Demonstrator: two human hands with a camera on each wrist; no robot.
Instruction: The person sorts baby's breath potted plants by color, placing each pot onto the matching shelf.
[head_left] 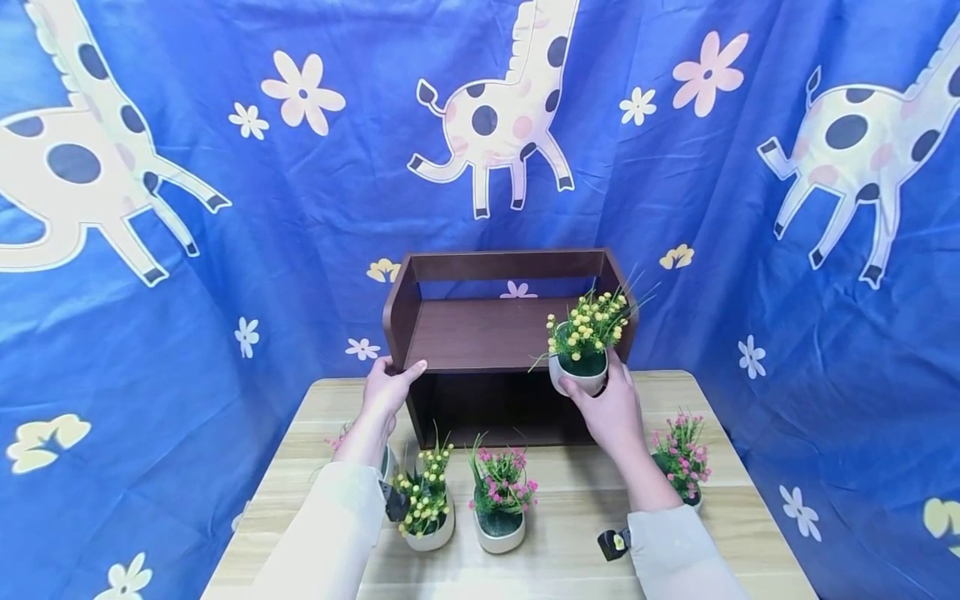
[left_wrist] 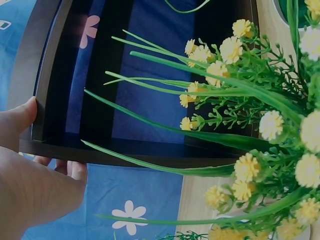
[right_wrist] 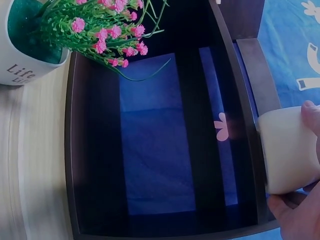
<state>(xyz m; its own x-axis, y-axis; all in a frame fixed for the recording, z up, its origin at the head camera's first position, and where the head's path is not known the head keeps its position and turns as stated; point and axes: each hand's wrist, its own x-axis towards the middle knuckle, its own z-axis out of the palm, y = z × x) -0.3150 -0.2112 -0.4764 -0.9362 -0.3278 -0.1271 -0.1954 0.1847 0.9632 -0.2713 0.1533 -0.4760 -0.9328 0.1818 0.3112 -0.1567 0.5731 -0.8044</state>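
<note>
A dark brown two-level shelf (head_left: pixel 480 333) stands at the back of the wooden table. My right hand (head_left: pixel 617 408) grips a white pot with yellow flowers (head_left: pixel 581 371) at the front right of the upper board; in the right wrist view the white pot (right_wrist: pixel 287 150) is beside the shelf's upper edge, fingers and thumb around it (right_wrist: pixel 300 210). My left hand (head_left: pixel 385 398) holds the shelf's left side at the upper board's front corner; the left wrist view shows the thumb on one face of the panel and fingers on the other (left_wrist: pixel 40 185).
On the table (head_left: pixel 570 508) before the shelf stand a yellow-flowered pot (head_left: pixel 430 529) and a pink-flowered pot (head_left: pixel 500 531). Another pink-flowered plant (head_left: pixel 682 458) is at the right, and one is partly hidden behind the left forearm. A blue patterned curtain (head_left: pixel 337 208) hangs behind.
</note>
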